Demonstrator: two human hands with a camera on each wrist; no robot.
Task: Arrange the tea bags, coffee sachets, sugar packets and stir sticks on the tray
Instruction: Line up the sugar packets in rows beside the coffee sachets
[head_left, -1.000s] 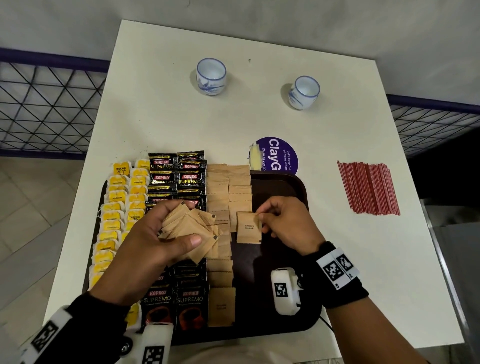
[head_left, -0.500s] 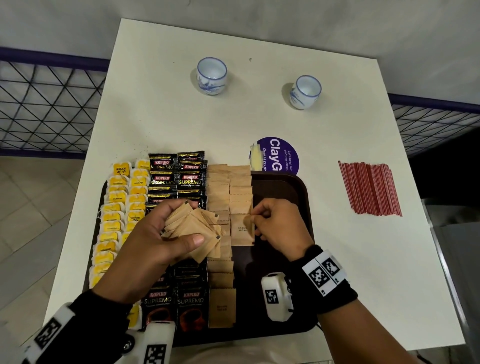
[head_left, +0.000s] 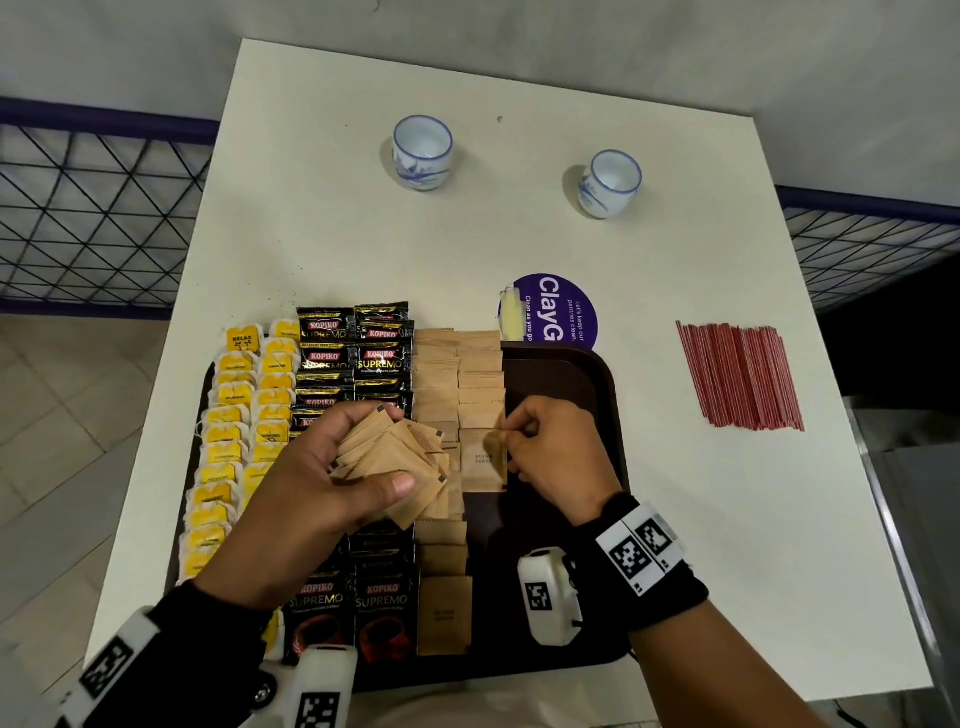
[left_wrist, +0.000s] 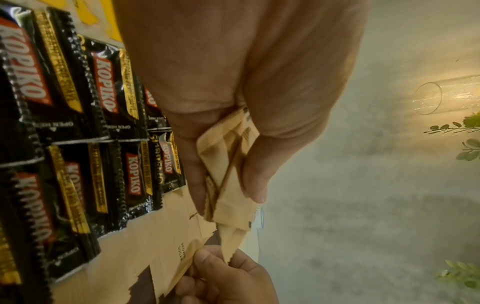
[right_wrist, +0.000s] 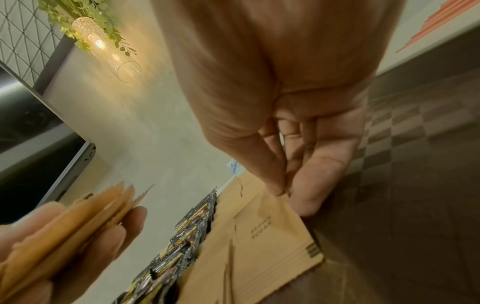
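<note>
Brown tray (head_left: 582, 374) sits at the near edge of a white table (head_left: 519, 234). Left to right on the tray: two columns of yellow tea bags (head_left: 228, 431), two columns of black coffee sachets (head_left: 353, 353), two columns of brown sugar packets (head_left: 457, 374). The right-hand part of the tray is bare.

Left hand (head_left: 317, 483) hovers over the coffee sachets, fingers and thumb curled round a fanned stack of sugar packets (head_left: 395, 457); the left wrist view shows the thumb pressing the stack against the fingers.

Right hand (head_left: 556, 457) is just right of the sugar columns, thumb and forefinger pinching the far right edge of a single sugar packet (head_left: 480, 462). That packet lies at the near end of the right sugar column, overlapping the one beyond it.

Red stir sticks (head_left: 740, 374) lie in a flat bundle on the table, right of the tray and well apart from it.

Far side: two small white cups (head_left: 422, 150). A purple round sticker (head_left: 558, 312) shows just beyond the tray's far rim.
</note>
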